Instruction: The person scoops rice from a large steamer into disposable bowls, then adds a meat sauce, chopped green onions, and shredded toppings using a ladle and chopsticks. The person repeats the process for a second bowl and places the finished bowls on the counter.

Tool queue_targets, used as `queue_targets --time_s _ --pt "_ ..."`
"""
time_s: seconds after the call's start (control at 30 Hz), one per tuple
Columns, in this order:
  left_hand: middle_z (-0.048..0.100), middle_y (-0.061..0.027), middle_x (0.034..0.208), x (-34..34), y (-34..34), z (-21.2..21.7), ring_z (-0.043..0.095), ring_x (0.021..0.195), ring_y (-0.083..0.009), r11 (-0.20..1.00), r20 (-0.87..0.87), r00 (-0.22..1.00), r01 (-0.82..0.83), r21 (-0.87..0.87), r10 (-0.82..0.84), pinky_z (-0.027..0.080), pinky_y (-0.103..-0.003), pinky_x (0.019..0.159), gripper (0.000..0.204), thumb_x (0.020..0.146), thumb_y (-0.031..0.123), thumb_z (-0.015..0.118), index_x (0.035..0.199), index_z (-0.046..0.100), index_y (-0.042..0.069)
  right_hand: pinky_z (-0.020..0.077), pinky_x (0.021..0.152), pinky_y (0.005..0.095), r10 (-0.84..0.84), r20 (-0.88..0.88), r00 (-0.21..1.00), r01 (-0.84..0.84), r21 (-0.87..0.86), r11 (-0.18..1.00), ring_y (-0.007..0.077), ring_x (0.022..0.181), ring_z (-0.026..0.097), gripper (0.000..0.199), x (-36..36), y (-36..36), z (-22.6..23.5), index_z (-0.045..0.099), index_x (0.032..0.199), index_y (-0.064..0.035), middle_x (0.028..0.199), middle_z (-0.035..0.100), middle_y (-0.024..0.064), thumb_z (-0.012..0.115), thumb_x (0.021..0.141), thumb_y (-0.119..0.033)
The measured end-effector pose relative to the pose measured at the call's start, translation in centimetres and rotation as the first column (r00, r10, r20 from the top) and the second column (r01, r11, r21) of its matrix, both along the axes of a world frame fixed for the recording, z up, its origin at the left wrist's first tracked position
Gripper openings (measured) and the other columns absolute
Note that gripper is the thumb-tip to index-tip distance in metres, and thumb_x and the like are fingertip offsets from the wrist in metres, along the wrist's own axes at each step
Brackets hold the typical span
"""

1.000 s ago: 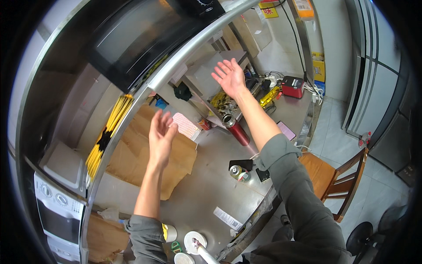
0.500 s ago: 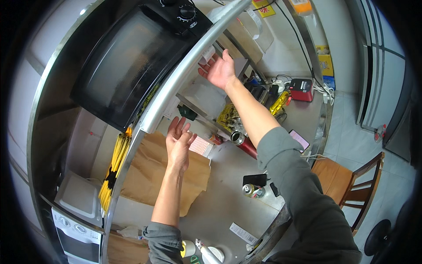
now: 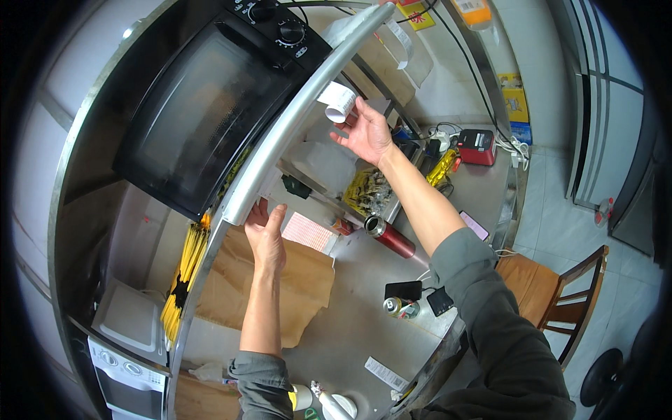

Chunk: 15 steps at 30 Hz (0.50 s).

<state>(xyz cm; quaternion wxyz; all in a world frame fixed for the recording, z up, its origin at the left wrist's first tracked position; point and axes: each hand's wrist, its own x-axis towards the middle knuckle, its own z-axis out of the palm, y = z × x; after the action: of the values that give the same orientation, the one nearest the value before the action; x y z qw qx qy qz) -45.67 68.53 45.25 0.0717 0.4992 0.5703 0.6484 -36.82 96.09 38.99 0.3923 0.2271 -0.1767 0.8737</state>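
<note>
My right hand (image 3: 364, 133) is raised below the silver front edge of a shelf (image 3: 294, 122), palm up with its fingers apart. Beside its fingertips hangs a curled white paper slip (image 3: 341, 99); the fingers do not close round it. Lower down, my left hand (image 3: 264, 238) reaches up to the near end of the same edge. Its thumb stands apart from the fingers, and the fingertips are partly hidden at the shelf. A black microwave oven (image 3: 210, 105) stands on that shelf, above both hands.
Brown paper (image 3: 301, 287) lies on the metal counter (image 3: 350, 329). Farther right are a red flask (image 3: 392, 238), a can (image 3: 393, 306), a black phone (image 3: 404, 290) and a red box-shaped device (image 3: 477, 147). A wooden chair (image 3: 553, 294) stands by the counter.
My right hand has drawn back a little to the right and down, and the curled slip shows more fully. My left hand has moved left to the shelf edge.
</note>
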Motion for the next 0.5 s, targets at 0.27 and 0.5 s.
queue_targets --time_s 0.27,0.5 --pt "0.046 -0.0128 0.147 -0.3 1.4 0.0 0.039 0.140 -0.0255 0.996 -0.094 0.995 -0.010 0.088 0.018 0.026 -0.038 0.117 0.072 0.081 0.003 0.076 0.144 0.043 0.000 0.0460 0.089 0.0422 -0.090 0.083 0.992 0.086 0.056 0.995 0.0159 0.107 0.055 0.037 0.7 0.9 0.2 0.057 0.125 -0.0195 0.116 0.061 0.0012 0.067 0.094 -0.037" --pt "0.051 -0.0123 0.143 1.2 2.1 -0.9 0.047 0.134 -0.0236 0.994 -0.062 0.996 -0.052 0.098 0.058 0.032 -0.036 0.114 0.068 0.083 0.005 0.079 0.141 0.045 -0.001 0.0472 0.089 0.0405 -0.090 0.127 0.988 0.081 0.077 0.994 0.0151 0.107 0.055 0.029 0.7 1.0 -0.3 0.058 0.122 -0.0197 0.115 0.062 0.0002 0.065 0.096 -0.031"
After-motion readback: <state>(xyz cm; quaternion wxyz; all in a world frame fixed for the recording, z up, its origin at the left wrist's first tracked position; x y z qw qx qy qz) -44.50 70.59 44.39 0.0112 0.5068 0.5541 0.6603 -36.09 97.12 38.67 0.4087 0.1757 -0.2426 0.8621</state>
